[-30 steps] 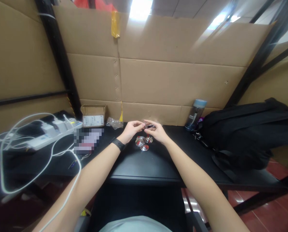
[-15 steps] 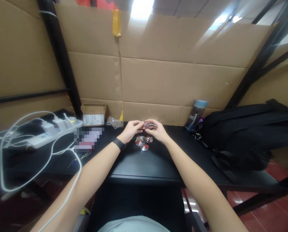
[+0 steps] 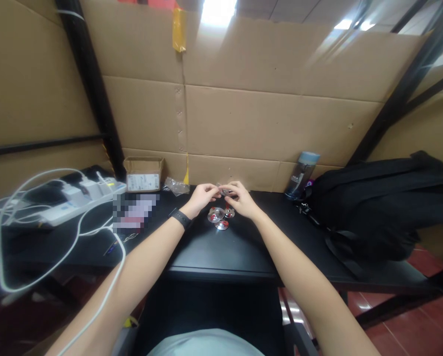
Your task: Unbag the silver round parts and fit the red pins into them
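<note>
Above the back part of the black table (image 3: 221,252), my left hand (image 3: 202,199) and my right hand (image 3: 242,201) meet with bent fingers. Between their fingertips is a small shiny piece (image 3: 225,192), mostly covered by the fingers, and its kind cannot be made out. Just below the hands lie several shiny round metal discs with red marks: a larger disc (image 3: 216,214), another disc (image 3: 229,213) close by my right hand, and a front disc (image 3: 221,225). The larger one partly overlaps its neighbours. A black band sits on my left wrist.
To the left are a white power strip (image 3: 83,202) with plugs and loose cables, an open cardboard box (image 3: 144,174) and a clear plastic bag (image 3: 176,186). A water bottle (image 3: 301,177) and a black backpack (image 3: 384,207) stand right. Cardboard panels (image 3: 243,123) wall the back.
My fingers have shifted slightly around the shiny piece, with the right fingers now reaching further over it. The discs lie as before, and the view has moved a little.
</note>
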Motion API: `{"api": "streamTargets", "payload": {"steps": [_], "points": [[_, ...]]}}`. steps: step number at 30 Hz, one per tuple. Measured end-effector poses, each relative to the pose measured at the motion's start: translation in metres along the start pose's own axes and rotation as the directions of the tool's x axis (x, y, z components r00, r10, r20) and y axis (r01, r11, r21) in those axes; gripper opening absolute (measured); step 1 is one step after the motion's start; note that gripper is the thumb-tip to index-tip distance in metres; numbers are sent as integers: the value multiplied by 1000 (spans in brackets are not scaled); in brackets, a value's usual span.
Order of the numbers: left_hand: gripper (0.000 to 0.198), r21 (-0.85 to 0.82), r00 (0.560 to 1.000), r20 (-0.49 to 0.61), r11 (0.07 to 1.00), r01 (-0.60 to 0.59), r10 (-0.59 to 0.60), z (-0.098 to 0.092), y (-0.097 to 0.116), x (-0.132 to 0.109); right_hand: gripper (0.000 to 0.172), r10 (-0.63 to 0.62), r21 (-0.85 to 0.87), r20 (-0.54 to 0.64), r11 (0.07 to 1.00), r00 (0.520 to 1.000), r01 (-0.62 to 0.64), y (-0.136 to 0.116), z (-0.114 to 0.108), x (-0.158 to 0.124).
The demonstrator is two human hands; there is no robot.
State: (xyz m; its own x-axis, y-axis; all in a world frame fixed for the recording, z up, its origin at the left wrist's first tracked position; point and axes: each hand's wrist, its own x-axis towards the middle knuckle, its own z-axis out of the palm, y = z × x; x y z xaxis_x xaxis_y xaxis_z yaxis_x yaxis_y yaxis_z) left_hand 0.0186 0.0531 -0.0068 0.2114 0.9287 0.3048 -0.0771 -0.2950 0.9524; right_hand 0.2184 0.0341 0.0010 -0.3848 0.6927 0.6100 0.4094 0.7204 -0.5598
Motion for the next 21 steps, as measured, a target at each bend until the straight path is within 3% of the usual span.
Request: {"api": "streamTargets", "payload": {"steps": [4,9,21], "points": [[27,58,999,24,997,-44,42,0,0,2,30,88,139,11,986,996,-89,2,2,1],[24,136,995,71,987,-82,73,-2,1,4,27,229,414,73,878,971,-239,3,6,1],[18,296,988,101,945,-142,117,-10,-3,11,34,281,487,79,827,957,-283,5,5,3]]}}
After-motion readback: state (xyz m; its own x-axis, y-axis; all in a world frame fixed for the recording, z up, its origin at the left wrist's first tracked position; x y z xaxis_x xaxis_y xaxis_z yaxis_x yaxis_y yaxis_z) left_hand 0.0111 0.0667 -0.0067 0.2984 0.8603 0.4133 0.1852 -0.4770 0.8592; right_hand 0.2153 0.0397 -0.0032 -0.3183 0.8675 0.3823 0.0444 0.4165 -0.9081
